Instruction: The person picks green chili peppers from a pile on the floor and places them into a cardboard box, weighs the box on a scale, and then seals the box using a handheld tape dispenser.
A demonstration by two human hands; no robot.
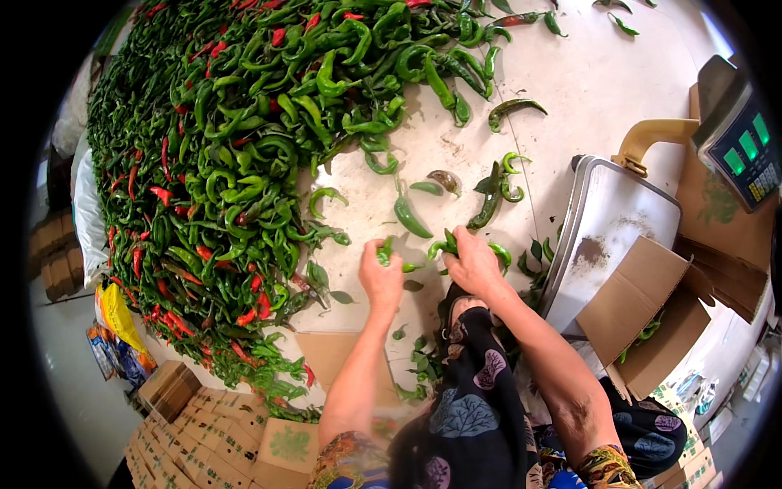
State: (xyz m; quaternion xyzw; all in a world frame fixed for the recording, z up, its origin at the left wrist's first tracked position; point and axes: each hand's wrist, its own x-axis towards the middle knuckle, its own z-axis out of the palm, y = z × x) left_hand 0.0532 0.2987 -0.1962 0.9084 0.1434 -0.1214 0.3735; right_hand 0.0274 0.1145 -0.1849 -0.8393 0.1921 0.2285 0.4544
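My left hand [382,275] is closed around a green chili pepper [385,252], low over the tiled floor. A little to the right, my right hand [473,260] grips some curved green peppers [451,244] whose ends stick out past the fingers; how many it holds is hidden. Just beyond my hands, a single green pepper [410,214] lies on the floor. A dark green pepper [489,198] rests beyond my right hand, beside small curled light-green ones [512,189]. To the left spreads a big heap of green and red peppers [244,153].
On the right stands a platform scale [617,202] with a lit display [746,145]. An opened cardboard box [663,348] with green peppers inside sits by its near edge. Stacked cartons [195,434] are at the lower left. Fallen leaves [421,360] lie near my leg [470,391].
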